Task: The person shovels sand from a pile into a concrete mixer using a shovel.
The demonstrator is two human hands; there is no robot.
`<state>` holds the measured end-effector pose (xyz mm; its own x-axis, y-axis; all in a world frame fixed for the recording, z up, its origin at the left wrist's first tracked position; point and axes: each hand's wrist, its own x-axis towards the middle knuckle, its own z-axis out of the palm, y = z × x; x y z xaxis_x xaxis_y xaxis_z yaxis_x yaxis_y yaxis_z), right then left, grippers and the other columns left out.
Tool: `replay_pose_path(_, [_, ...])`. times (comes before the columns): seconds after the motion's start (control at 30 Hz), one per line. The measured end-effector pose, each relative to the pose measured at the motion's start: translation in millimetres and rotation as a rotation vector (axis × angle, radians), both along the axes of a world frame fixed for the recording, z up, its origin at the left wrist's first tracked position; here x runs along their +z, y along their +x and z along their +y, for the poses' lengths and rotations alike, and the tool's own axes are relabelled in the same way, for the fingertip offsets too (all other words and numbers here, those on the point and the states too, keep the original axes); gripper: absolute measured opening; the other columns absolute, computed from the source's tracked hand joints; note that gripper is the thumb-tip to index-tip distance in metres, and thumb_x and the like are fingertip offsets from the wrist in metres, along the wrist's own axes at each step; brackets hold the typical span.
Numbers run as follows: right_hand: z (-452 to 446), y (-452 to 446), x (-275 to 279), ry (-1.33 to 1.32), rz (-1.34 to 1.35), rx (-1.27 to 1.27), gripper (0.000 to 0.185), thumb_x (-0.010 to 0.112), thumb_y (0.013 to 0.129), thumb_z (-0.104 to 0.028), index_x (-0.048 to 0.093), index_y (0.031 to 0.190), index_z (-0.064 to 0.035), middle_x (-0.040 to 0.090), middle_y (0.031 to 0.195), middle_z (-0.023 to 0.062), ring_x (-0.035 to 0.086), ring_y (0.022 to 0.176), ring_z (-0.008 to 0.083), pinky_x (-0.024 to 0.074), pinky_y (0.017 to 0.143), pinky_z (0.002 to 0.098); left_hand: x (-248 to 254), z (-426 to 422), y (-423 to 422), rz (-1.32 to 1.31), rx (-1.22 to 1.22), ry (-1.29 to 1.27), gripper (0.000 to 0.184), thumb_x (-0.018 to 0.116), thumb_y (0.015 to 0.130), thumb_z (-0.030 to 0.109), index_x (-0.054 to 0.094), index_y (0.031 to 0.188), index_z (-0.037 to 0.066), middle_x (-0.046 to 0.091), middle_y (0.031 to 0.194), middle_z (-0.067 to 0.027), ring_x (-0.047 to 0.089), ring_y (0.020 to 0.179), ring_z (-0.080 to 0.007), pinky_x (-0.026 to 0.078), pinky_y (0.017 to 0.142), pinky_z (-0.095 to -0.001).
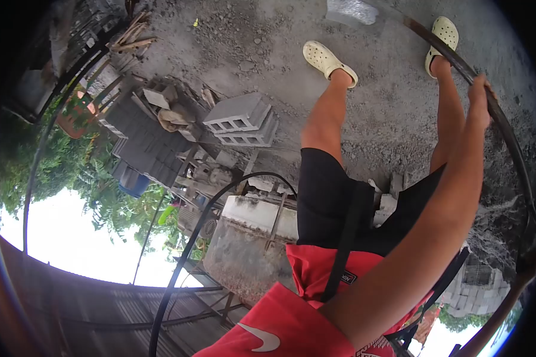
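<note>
My left hand is closed around the dark shaft of a shovel, partway along it. The shaft curves in the lens from the top down the right side. At the top edge shows the shovel's pale, shiny blade, partly cut off, low over the grey ground. My right hand sits in shadow at the far right, by the shaft's upper end, and looks wrapped around it. Its fingers are dim. My feet in pale clogs stand apart on the ground.
Grey hollow blocks are stacked on the gravelly ground at left of centre. Beyond lie piled dark blocks and scrap wood. A stained container and a black hose are near my left side. More blocks stand behind me.
</note>
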<state>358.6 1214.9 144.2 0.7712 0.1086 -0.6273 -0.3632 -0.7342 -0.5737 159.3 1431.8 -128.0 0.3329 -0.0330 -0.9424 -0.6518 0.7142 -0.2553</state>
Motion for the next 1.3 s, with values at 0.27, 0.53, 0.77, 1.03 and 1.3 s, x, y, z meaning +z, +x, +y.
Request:
replay_pose_path(0.27, [133.3,-131.3,-73.1,0.101,0.164,0.048,0.007,0.053,0.083,-0.007,0.054,0.085,-0.0002,0.049,0.064,0.0049,0.047,0.054,0.0122,0.0385,0.052,0.0259,-95.2,120.7,-161.9,-0.021,0.153,0.368,0.019,0.052,0.076,0.024,0.041,0.063,0.014,0.041,0.055,-0.0014,0.044,0.051,-0.0169,0.041,0.054,-0.0372])
replay_pose_path(0.53, [127.4,-120.1,-85.8,0.203,0.21,0.082,0.009,0.053,0.085,-0.008,0.054,0.084,0.0002,0.049,0.066,0.0056,0.047,0.056,0.0135,0.0385,0.054,0.0278,-52.5,159.6,-172.6,0.101,0.075,0.145,0.02,0.051,0.076,0.022,0.042,0.062,0.013,0.043,0.056,-0.0007,0.044,0.051,-0.0169,0.041,0.057,-0.0357])
replay_pose_path(0.77, [161.6,-97.5,-77.0,0.298,-0.14,0.626,0.011,0.054,0.076,-0.001,0.057,0.085,0.0035,0.055,0.069,0.0072,0.052,0.063,0.0131,0.0414,0.057,0.0266,-1.1,203.3,-180.7,0.036,0.255,0.14,0.022,0.051,0.077,0.022,0.041,0.059,0.016,0.044,0.054,0.0047,0.044,0.047,-0.0103,0.041,0.052,-0.0289])
replay_pose_path(1.03, [228.4,-113.1,-21.1,0.364,-0.232,0.63,0.022,0.061,0.06,-0.005,0.053,0.079,0.0018,0.053,0.066,0.0058,0.051,0.056,0.0139,0.0412,0.055,0.0248,56.9,240.4,-180.4,0.104,0.251,0.207,0.016,0.046,0.071,0.015,0.04,0.056,0.012,0.041,0.05,0.0019,0.043,0.045,-0.0112,0.043,0.049,-0.0259])
replay_pose_path(1.3, [74.4,-21.8,-2.8,0.076,-0.189,0.29,0.019,0.054,0.07,-0.006,0.055,0.087,0.0037,0.053,0.065,0.0053,0.051,0.055,0.0117,0.0391,0.054,0.024,27.3,107.3,-22.1,0.01,0.035,-0.015,0.019,0.049,0.075,0.016,0.041,0.057,0.014,0.042,0.052,0.0015,0.044,0.048,-0.0124,0.041,0.054,-0.031])
